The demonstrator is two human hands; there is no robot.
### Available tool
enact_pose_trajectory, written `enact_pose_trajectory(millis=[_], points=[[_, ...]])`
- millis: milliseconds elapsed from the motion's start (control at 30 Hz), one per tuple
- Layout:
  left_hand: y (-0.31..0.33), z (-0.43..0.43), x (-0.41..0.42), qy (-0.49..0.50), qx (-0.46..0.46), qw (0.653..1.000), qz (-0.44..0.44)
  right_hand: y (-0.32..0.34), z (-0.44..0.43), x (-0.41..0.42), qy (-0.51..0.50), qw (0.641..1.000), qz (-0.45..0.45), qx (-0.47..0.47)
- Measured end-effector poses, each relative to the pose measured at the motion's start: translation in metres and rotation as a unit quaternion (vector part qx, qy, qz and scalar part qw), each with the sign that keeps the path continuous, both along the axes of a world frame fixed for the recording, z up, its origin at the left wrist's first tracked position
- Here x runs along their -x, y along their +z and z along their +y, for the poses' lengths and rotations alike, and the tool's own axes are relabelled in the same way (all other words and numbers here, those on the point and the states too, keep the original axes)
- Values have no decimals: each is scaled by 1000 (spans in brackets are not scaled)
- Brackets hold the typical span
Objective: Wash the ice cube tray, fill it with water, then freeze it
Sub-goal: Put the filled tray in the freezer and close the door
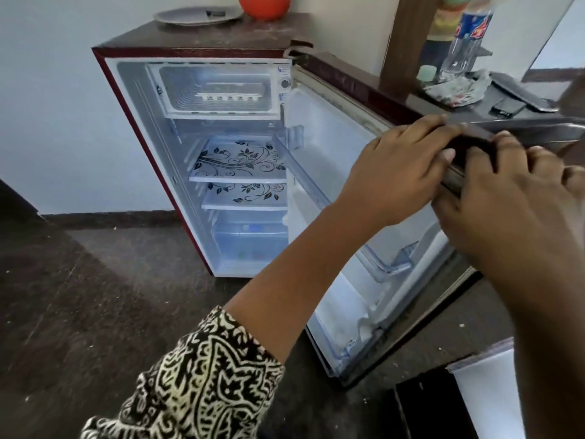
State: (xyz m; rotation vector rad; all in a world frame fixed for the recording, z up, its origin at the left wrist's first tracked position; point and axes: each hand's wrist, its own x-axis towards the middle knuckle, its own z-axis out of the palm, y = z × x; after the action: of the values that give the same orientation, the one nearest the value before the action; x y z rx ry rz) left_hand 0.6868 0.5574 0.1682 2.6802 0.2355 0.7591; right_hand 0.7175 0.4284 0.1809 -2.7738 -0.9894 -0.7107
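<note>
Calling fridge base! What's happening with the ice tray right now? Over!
Top edge of open fridge door gripped by left hand and right hand. White tray, likely the ice cube tray, in freezer compartment. Nothing seen blocking the door.

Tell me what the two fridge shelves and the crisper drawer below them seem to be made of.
The fridge shelves: glossy white sheet with black floral print, glass or hard plastic; the look leaves it open. The crisper drawer: translucent bluish plastic, probably; things inside show through dimly.
</note>
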Motion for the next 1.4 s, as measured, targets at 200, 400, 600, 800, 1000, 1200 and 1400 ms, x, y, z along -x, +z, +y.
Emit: enact_pose_trajectory(millis=[200, 400, 600, 800, 1000, 1200, 1400], points=[[7, 6, 35, 15, -2, 1000, -14, 16, -3, 39, 61, 998, -15, 30], [22, 37, 105, 22, 33, 998, -49, 32, 10, 94, 198, 980, 5, 9], [35, 83, 180, 92, 63, 994, 18, 32, 59, 139, 358, 929, 85, -47], [55, 149, 234, 131, 57, 982, 120, 35, 139, 154, 415, 859, 234, -188], [72, 216, 262, 170, -22, 954, 247, 15, 268, 147, 360, 919, 138, -85], [64, 283, 272, 263, -125, 922, 257, -8, 349, 157, 355, 919, 147, -88], [47, 356, 268, 319, -108, 918, 208, -13, 421, 153, 357, 923, 122, -79]])
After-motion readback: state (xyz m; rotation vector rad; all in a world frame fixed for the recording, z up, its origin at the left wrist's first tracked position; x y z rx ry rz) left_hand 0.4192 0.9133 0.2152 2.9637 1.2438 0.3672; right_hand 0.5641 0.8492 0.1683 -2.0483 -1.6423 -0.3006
